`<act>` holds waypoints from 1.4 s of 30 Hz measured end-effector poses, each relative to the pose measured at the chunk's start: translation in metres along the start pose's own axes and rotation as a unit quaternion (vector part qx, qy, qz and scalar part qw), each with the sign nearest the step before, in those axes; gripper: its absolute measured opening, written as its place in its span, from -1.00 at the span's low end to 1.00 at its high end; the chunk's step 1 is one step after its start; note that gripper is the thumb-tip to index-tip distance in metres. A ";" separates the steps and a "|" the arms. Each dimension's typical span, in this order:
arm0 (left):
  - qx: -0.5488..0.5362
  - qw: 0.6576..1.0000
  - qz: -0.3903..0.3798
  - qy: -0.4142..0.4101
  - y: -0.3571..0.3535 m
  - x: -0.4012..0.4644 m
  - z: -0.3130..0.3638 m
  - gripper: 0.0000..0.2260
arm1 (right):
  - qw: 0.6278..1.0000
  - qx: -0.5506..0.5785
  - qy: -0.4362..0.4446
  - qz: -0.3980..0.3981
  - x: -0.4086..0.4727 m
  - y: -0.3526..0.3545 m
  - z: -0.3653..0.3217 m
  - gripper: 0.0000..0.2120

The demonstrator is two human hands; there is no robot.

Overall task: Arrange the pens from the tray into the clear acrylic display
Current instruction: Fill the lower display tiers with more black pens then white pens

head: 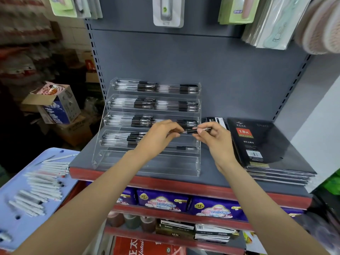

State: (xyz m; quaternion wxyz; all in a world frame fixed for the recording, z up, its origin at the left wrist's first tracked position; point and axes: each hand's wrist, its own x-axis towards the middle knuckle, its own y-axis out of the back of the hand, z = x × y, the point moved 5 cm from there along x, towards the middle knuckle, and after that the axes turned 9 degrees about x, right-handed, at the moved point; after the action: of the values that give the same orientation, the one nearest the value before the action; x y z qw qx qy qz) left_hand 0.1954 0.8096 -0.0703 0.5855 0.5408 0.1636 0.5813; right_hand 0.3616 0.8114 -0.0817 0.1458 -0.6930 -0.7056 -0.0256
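Shelf (217, 173): carries clear tiered display (147, 162), upper tiers stocked with pens. Tray (16, 227), lower left: loose pens (43, 183). Left hand (158, 137) and right hand (214, 138), both pinching one pen (195, 131), apparently black-capped, before the display's right side.

Grey pegboard back panel (184, 67) behind red-edged shelf (184, 186); stacked diaries (266, 150) at right corner; cardboard boxes (58, 107) piled left.

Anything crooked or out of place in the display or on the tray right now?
One white pen at the tray's far end lies slanted across the rows. In the acrylic display, a single pen sits alone on a lower tier. Nothing looks spilled or damaged.
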 end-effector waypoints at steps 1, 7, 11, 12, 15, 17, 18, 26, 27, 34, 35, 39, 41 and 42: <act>0.006 1.000 -0.001 0.011 0.000 0.001 -0.003 -0.83 | 0.999 -0.031 0.009 0.007 0.001 0.003 0.000 -0.89; 0.090 0.989 -0.103 0.054 -0.016 0.004 -0.021 -0.80 | 0.981 -0.175 -0.079 0.000 0.004 0.023 0.021 -0.57; 0.112 0.982 -0.129 0.085 -0.018 0.004 -0.027 -0.79 | 0.971 -0.191 -0.128 -0.067 -0.001 0.020 0.032 -0.47; 0.121 0.980 -0.128 0.092 -0.017 0.003 -0.031 -0.79 | 0.972 -0.185 -0.125 -0.079 -0.002 0.018 0.033 -0.48; 0.135 0.977 -0.132 0.101 -0.016 0.004 -0.035 -0.80 | 0.974 -0.168 -0.116 -0.095 -0.002 0.017 0.038 -0.49; 0.135 0.975 -0.145 0.102 -0.020 0.007 -0.032 -0.80 | 0.975 -0.166 -0.116 -0.095 0.000 0.017 0.039 -0.49; 0.136 0.973 -0.153 0.102 -0.023 0.009 -0.029 -0.79 | 0.974 -0.167 -0.116 -0.097 0.000 0.017 0.039 -0.49; 0.090 0.976 -0.190 0.059 -0.025 0.009 -0.026 -0.79 | 0.975 -0.159 -0.124 -0.096 0.002 0.018 0.042 -0.49; 0.084 0.976 -0.197 0.045 -0.027 0.006 -0.025 -0.77 | 0.976 -0.154 -0.125 -0.095 0.002 0.018 0.043 -0.50; 0.094 0.970 -0.223 -0.005 -0.034 -0.003 -0.023 -0.68 | 0.978 -0.130 -0.135 -0.093 0.001 0.017 0.041 -0.51; 0.092 0.973 -0.213 -0.011 -0.033 -0.004 -0.022 -0.69 | 0.978 -0.128 -0.136 -0.092 0.001 0.017 0.042 -0.51; 0.127 0.970 -0.209 -0.010 -0.034 -0.004 -0.020 -0.66 | 0.979 -0.123 -0.138 -0.090 0.000 0.018 0.043 -0.51; 0.148 0.964 -0.219 0.003 -0.037 -0.002 -0.021 -0.61 | 0.979 -0.121 -0.139 -0.089 0.000 0.018 0.044 -0.51; 0.154 0.964 -0.217 0.008 -0.037 0.000 -0.020 -0.60 | 0.979 -0.121 -0.139 -0.088 0.001 0.018 0.044 -0.50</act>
State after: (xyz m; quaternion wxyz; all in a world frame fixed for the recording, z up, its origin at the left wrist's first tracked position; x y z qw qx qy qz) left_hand 0.1975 0.8280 -0.1086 0.6064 0.5708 0.3694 0.4123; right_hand 0.3718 0.8233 -0.1267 -0.0413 -0.6373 -0.7691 -0.0266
